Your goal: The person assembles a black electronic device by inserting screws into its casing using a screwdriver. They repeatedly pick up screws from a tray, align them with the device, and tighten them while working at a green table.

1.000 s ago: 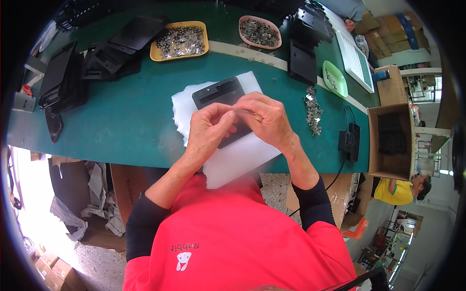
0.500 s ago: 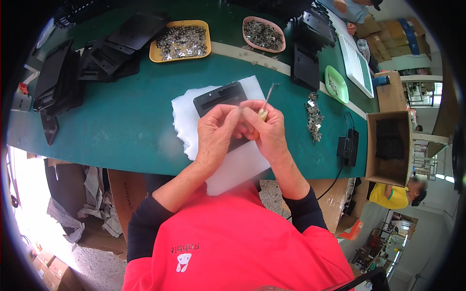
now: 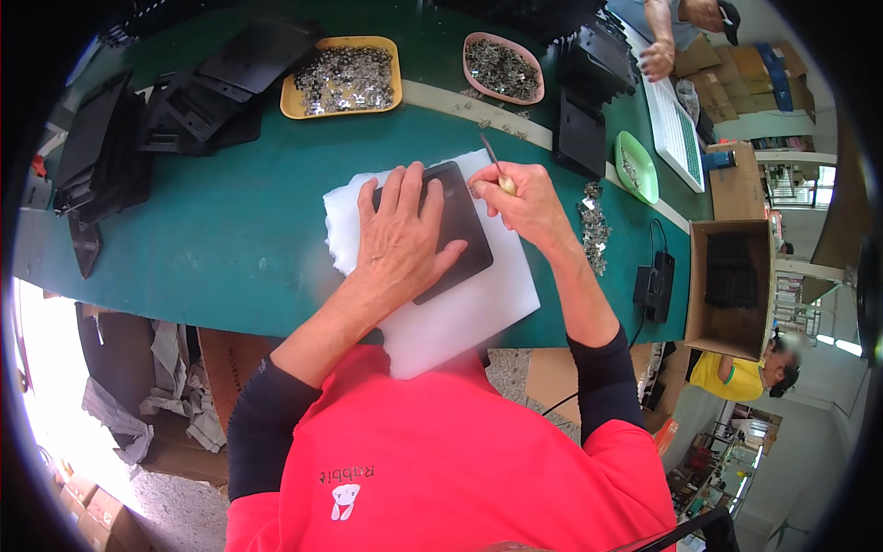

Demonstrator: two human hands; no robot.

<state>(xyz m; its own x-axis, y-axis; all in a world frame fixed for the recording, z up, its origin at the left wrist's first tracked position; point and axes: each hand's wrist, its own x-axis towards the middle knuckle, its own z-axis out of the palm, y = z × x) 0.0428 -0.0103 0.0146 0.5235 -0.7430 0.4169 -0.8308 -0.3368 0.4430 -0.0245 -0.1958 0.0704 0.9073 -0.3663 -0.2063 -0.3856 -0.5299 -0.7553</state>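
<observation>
A flat black panel rests at a slant on a white foam sheet. My left hand lies spread across the panel's left part, fingers apart, pressing on it. In my right hand is a hand tool with a thin metal shaft and a pale yellow handle; the shaft points up and away to the left. My right fingertips are at the panel's upper right edge. Whether they also pinch a small part, I cannot make out.
Small metal clips fill a yellow tray and a pink tray; more lie in a green tray and a loose pile. Black panels are stacked at left. A black adapter and an open carton stand right.
My hands, together over the panel before, have parted. The left now lies flat on the panel; the right has moved to its right edge, still holding the tool. The foam shows more.
</observation>
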